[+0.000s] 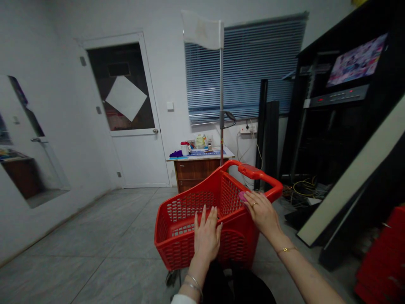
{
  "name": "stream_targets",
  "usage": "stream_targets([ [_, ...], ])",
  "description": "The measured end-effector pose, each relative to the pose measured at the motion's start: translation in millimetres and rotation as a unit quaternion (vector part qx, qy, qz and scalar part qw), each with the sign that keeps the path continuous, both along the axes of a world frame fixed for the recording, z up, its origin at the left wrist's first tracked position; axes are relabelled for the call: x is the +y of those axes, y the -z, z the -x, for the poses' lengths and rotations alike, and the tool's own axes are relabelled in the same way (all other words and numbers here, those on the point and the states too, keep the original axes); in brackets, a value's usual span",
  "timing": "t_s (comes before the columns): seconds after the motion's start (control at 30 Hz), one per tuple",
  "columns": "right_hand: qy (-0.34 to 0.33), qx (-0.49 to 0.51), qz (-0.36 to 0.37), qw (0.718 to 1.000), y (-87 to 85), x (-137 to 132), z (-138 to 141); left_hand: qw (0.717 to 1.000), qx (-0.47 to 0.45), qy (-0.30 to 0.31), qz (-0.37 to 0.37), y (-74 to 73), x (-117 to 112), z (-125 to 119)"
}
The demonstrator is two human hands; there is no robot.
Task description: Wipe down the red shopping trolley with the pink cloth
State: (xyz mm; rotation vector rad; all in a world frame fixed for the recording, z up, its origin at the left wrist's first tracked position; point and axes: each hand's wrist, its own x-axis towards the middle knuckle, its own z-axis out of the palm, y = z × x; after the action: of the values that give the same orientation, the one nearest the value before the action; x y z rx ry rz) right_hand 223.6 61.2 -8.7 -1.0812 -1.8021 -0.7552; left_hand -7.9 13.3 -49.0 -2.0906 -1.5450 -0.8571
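Note:
A red plastic shopping cart (232, 242) with perforated basket walls stands right in front of me. My left hand (207, 232) lies at the cart's near rim, fingers stretched out and holding nothing. Further right, my right hand (261, 211) presses a pink cloth (242, 196) onto the rim close to the handle (257, 174). Most of the cloth is hidden under the fingers. From behind the cart's rear end rises a metal pole (222, 80) with a white flag (202, 30) at its top.
A small wooden desk (196, 171) with jars and bottles stands behind the cart. A white door (139, 162) is at the back left, a mirror (50, 177) at the far left. On the right are a black rack (291, 122), leaning panels (351, 181) and cables on the floor.

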Motion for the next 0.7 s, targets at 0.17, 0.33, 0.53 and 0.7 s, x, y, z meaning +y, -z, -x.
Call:
stream_targets([
  [0.17,0.006,0.023,-0.018,1.000,20.8,-8.5,48.8,1.000,-0.008,-0.004,0.006,-1.6,-1.1,-4.3],
  [0.33,-0.049,-0.052,0.019,0.997,17.6,-12.5,47.3,1.000,-0.002,0.004,0.019,-4.2,-2.3,4.2],
  [0.53,0.060,0.086,-0.043,0.994,0.0,1.5,4.0,1.000,-0.004,0.003,0.013,-3.0,-2.3,2.8],
  [0.7,-0.012,0.009,-0.009,1.000,21.9,-12.4,64.4,1.000,0.004,-0.003,0.001,-1.6,-0.1,2.8],
])
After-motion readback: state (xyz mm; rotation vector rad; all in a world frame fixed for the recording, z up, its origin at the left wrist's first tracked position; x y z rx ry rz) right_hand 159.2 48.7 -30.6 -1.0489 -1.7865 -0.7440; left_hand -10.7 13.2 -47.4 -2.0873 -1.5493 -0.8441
